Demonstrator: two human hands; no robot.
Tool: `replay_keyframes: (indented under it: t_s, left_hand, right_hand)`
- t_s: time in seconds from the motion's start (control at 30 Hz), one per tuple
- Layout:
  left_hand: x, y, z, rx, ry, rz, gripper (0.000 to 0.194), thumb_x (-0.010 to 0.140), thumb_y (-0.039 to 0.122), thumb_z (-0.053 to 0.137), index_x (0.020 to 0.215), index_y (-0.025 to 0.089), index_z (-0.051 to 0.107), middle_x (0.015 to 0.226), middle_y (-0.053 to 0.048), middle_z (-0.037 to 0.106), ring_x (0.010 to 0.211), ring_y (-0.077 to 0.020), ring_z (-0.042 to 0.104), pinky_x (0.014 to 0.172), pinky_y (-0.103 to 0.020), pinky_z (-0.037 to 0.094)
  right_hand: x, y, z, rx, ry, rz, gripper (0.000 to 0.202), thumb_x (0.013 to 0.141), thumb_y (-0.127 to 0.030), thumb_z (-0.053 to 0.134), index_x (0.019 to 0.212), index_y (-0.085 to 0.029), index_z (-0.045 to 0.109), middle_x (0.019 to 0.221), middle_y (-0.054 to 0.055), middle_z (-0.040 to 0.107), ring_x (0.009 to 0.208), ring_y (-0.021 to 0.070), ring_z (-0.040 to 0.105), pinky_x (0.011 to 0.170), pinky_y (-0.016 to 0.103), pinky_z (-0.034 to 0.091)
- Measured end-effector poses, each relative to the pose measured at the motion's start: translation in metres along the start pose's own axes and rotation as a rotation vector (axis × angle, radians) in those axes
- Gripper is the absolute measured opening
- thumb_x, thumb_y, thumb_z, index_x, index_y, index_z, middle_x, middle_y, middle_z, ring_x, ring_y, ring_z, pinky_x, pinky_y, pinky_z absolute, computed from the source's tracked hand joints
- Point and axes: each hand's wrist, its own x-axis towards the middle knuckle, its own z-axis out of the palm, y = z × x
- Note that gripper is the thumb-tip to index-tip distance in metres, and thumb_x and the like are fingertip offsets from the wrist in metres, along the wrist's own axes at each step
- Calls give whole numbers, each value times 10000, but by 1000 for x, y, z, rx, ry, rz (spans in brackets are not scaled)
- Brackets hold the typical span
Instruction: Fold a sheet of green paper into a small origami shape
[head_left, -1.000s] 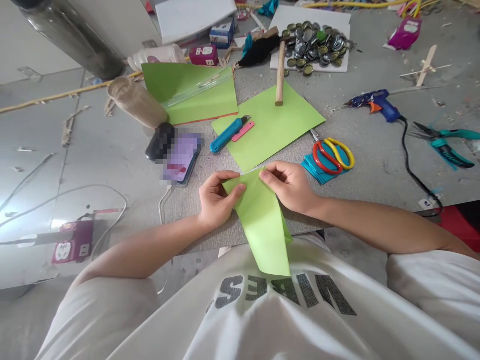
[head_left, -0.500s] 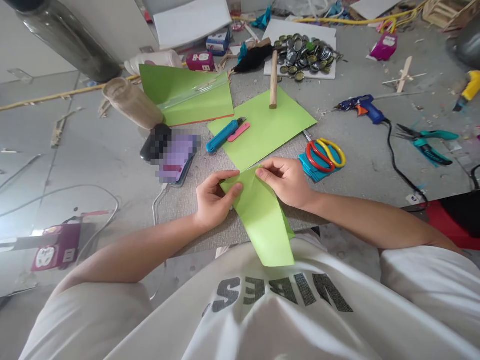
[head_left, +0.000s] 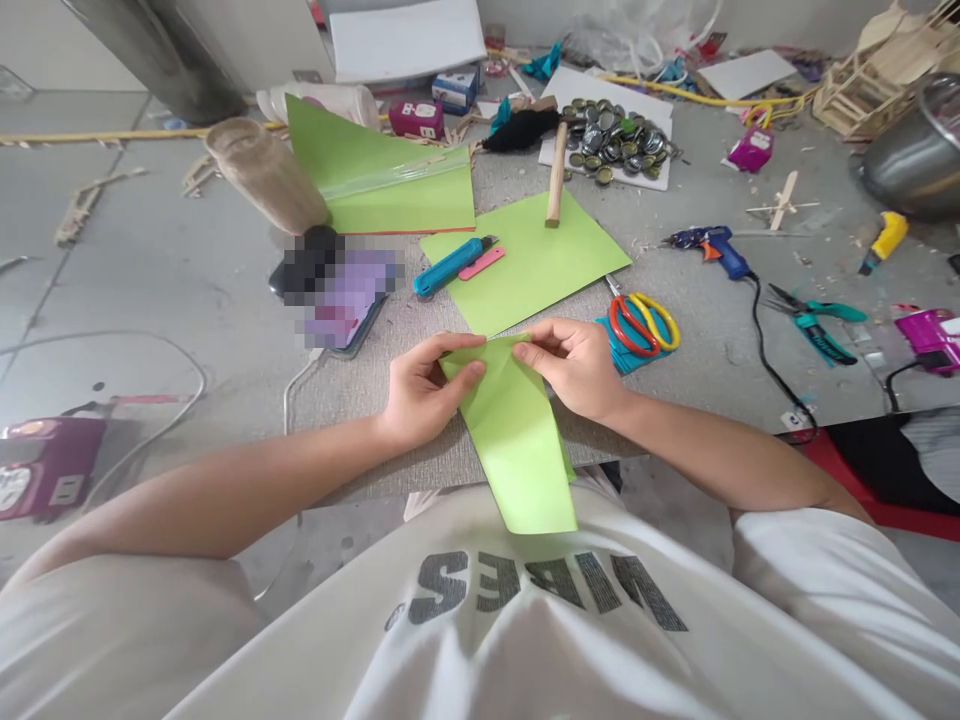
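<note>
A folded strip of green paper point(head_left: 519, 440) hangs between my hands at the table's near edge, its lower end against my shirt. My left hand point(head_left: 426, 390) pinches its upper left corner between thumb and fingers. At the upper right corner, my right hand point(head_left: 576, 365) grips it the same way. Just beyond lies a flat green sheet point(head_left: 555, 265), with a blue utility knife point(head_left: 454, 267), a pink blade piece point(head_left: 481, 264) and a wooden stick point(head_left: 556, 180) on it. Scissors with red and yellow handles point(head_left: 634, 325) rest beside my right hand on something turquoise.
To the left are a phone point(head_left: 349, 300), a bottle point(head_left: 262, 175) and a standing green folded sheet point(head_left: 405, 200). A glue gun point(head_left: 709, 245) and pliers point(head_left: 817, 320) lie right. Bottle caps point(head_left: 619, 135) are heaped on a white board at the back.
The whole view has shifted and turned slightly. Both hands keep their hold on the green paper strip, which hangs a little straighter.
</note>
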Motion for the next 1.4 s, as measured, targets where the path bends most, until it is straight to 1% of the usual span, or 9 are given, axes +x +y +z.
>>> replay_keyframes:
  t_s: [0.37, 0.47, 0.6, 0.73, 0.87, 1.03, 1.13, 1.27, 1.4]
  left_hand:
    - [1, 1, 0, 22, -26, 86, 218, 958, 366, 928, 1116, 216, 931, 975, -64, 905, 806, -174, 794, 683, -265, 620]
    - [0, -2, 1, 11, -20, 74, 309, 976, 480, 962, 1131, 215, 928, 997, -76, 896, 838, -189, 803, 714, -282, 647]
    - [0, -8, 1, -43, 63, 61, 545, 943, 698, 991, 1161, 208, 890, 995, -75, 862, 849, -192, 794, 722, -287, 659]
    - [4, -13, 3, -158, 166, 43, 540, 881, 672, 1058, 1124, 230, 864, 824, -4, 774, 661, -128, 685, 572, -228, 540]
    - [9, -14, 3, -243, 263, 34, 489, 820, 620, 1109, 1045, 241, 896, 769, 9, 764, 627, -118, 665, 567, -221, 530]
    - [12, -9, -1, -291, 249, -48, 389, 780, 491, 1121, 1018, 231, 956, 703, 1, 746, 613, -115, 638, 578, -228, 528]
    - [10, -4, -1, -320, 259, -144, 413, 718, 451, 1139, 999, 213, 953, 697, 0, 754, 615, -109, 649, 598, -224, 554]
    - [5, 3, 2, -362, 177, -360, 585, 681, 574, 1161, 1059, 197, 922, 783, -40, 826, 658, -157, 733, 622, -272, 628]
    - [4, 13, 5, -361, 24, -460, 672, 630, 711, 1175, 938, 186, 890, 797, -80, 847, 679, -208, 786, 596, -304, 652]
  right_hand:
    - [-1, 0, -2, -42, -13, -116, 600, 790, -767, 1069, 809, -232, 800, 727, -2, 743, 647, 143, 626, 640, 294, 603]
    - [-2, 3, -2, -50, -13, -172, 594, 821, -765, 1059, 829, -224, 813, 738, 3, 745, 653, 141, 638, 635, 282, 599]
    - [-3, 6, -1, -68, 8, -227, 600, 857, -786, 1028, 839, -225, 816, 758, 9, 760, 674, 145, 649, 662, 289, 604]
    - [-3, 5, -1, -71, 37, -287, 618, 886, -814, 994, 836, -227, 806, 743, 1, 743, 657, 134, 615, 653, 287, 583]
    - [-1, 5, 0, -73, 77, -326, 643, 897, -848, 959, 806, -230, 806, 714, 0, 729, 632, 130, 576, 616, 287, 548]
    - [1, 5, 0, -66, 90, -374, 574, 902, -773, 994, 793, -226, 860, 708, 10, 749, 621, 129, 576, 597, 284, 537]
    - [3, 6, -1, -59, 91, -374, 555, 896, -757, 1003, 783, -228, 876, 702, 16, 759, 616, 133, 575, 578, 285, 518]
    - [7, 9, -3, -40, 111, -343, 558, 855, -759, 1030, 776, -227, 878, 667, 6, 734, 591, 127, 549, 539, 278, 466]
    - [11, 12, -2, -21, 176, -347, 655, 817, -855, 1016, 768, -220, 867, 655, 11, 714, 599, 127, 558, 527, 270, 443]
